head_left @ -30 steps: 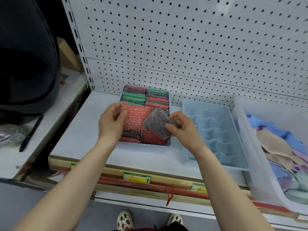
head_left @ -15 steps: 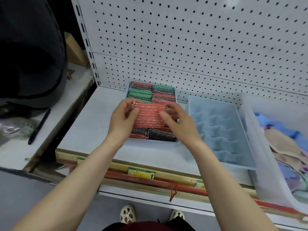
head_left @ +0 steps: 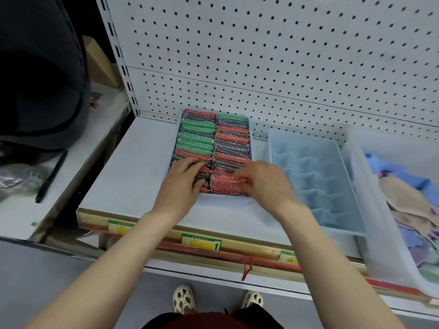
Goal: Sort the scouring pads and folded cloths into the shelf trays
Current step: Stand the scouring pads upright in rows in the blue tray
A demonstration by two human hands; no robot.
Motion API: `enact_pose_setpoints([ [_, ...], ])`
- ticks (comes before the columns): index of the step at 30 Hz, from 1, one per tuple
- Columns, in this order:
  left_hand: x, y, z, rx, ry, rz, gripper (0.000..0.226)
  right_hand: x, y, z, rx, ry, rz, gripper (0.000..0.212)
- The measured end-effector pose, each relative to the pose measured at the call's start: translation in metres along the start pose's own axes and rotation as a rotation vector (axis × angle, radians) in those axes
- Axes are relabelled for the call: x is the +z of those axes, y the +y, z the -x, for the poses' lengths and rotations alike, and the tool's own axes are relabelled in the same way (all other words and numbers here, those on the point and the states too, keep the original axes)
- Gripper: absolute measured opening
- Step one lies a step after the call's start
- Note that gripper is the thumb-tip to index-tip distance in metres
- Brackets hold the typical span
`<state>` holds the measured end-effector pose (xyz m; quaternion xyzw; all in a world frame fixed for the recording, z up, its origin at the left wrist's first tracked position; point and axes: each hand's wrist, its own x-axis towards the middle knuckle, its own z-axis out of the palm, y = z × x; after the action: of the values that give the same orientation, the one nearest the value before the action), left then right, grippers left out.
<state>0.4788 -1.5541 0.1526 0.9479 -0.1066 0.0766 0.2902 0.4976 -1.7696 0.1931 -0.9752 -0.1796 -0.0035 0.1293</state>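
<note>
A blue tray [head_left: 175, 143] on the shelf is packed with upright red, green and grey scouring pads [head_left: 197, 138] in two columns. At its front right corner lies a red scouring pad [head_left: 225, 185], gripped from the right by my right hand [head_left: 263, 184]. My left hand [head_left: 181, 184] presses with straight fingers on the pads at the tray's front left. A second, light blue divided tray [head_left: 337, 162] stands to the right with nothing in its cells. Folded cloths [head_left: 403, 200] lie in a clear bin at the far right.
The clear bin [head_left: 370, 210] overhangs the shelf's front edge. A pegboard wall [head_left: 261, 55] backs the shelf. To the left, a lower counter holds a black pen [head_left: 51, 176] and a plastic bag [head_left: 14, 181]; a dark-clothed person [head_left: 40, 67] stands there.
The grey pad my right hand held a second ago is in the tray. Both hands came down from holding the red pad above the tray; it now sits in the front right corner.
</note>
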Motion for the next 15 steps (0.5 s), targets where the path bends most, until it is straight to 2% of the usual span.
enact_pose_setpoints([
  [2,0.000,-0.001,0.000,0.003,-0.002,-0.014,0.043,0.008,-0.009,-0.004,-0.021,-0.130,0.082,0.038],
  [4,0.001,-0.002,0.000,-0.003,-0.007,-0.020,0.043,0.004,-0.008,-0.009,0.023,-0.178,0.018,0.031],
  [7,0.001,-0.003,0.000,-0.001,-0.006,-0.021,0.042,-0.003,-0.004,-0.012,0.042,-0.137,-0.182,0.029],
  [10,0.001,-0.003,-0.001,-0.006,-0.007,-0.027,0.043,0.003,-0.012,-0.011,0.009,-0.140,-0.132,0.010],
  [15,0.001,-0.003,-0.002,-0.017,-0.012,-0.026,0.043,0.002,-0.010,-0.020,0.105,-0.247,-0.160,0.009],
])
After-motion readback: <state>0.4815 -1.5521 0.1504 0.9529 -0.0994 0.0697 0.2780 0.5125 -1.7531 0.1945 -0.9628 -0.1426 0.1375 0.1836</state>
